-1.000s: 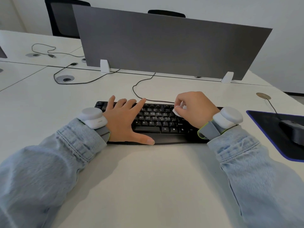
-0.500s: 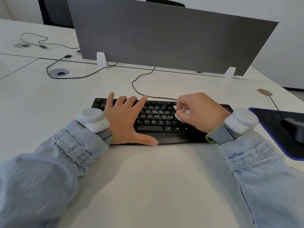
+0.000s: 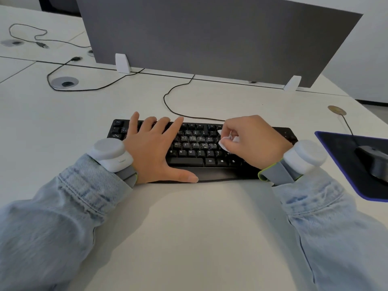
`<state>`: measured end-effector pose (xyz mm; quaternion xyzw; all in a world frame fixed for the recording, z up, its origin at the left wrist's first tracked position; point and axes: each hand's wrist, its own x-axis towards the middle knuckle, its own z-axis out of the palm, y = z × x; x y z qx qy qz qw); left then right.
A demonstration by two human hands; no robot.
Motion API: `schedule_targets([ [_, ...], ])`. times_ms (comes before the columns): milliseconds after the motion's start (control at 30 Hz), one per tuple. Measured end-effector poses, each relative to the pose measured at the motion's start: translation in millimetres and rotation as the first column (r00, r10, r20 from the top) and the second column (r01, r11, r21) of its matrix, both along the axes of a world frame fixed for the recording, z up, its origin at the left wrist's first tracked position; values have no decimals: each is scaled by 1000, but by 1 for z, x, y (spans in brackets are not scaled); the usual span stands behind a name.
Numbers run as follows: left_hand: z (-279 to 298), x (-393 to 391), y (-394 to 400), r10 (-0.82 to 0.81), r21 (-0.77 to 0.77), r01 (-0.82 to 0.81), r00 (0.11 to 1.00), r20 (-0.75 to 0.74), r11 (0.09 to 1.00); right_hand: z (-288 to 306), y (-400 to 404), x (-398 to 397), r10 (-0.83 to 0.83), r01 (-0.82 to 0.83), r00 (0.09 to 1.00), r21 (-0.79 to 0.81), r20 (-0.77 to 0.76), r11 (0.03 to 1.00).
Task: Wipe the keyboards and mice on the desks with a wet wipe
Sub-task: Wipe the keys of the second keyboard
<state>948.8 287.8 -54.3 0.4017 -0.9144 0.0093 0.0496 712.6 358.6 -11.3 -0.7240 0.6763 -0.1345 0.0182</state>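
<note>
Pressing flat on keyboard (image 3: 195, 143): left hand (image 3: 154, 149), fingers spread wide. Pinching wet wipe (image 3: 224, 141) against keys: right hand (image 3: 252, 141), fingers curled.

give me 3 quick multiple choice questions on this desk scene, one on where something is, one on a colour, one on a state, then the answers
1. Where is the mouse?
A. on the mat to the right of the keyboard
B. left of the keyboard
C. behind the divider

2. What colour is the keyboard?
A. white
B. black
C. blue

3. What is the right hand doing?
A. lying flat and empty
B. holding the mouse
C. pinching a wet wipe over the keys

Answers:
1 A, the mouse sits on the dark mouse mat at the right edge.
2 B, its case and keys are black.
3 C, curled fingers hold the white wipe, while the left hand rests flat on the keyboard.
</note>
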Motion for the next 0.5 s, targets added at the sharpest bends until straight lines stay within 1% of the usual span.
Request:
schedule_targets([
  [67,1,0,1,1,0,-1,1000,0,1000,3,-2,-3,-68,66,997,-62,-29,996],
  [100,2,-1,2,6,-4,-6,1000,-1,1000,6,-2,-3,-89,87,996,-111,-18,990],
  [167,2,-3,3,14,-10,-14,1000,-5,1000,7,-3,3,-62,67,997,-176,35,982],
  [233,2,-4,5,28,-16,-28,1000,1,999,3,-6,19,14,-6,999,-158,48,987],
  [300,2,-6,5,35,-22,-35,999,12,999,-5,-12,29,48,-47,999,-110,6,993],
  [400,1,-5,6,39,-44,-39,999,12,998,-2,-18,25,-26,18,996,-104,-80,994],
  [467,1,-5,5,33,-41,-32,999,12,999,3,-17,19,-57,43,995,-158,-83,986],
  [500,0,-4,5,31,-39,-30,999,10,999,4,-16,21,-38,25,997,-178,-70,984],
])
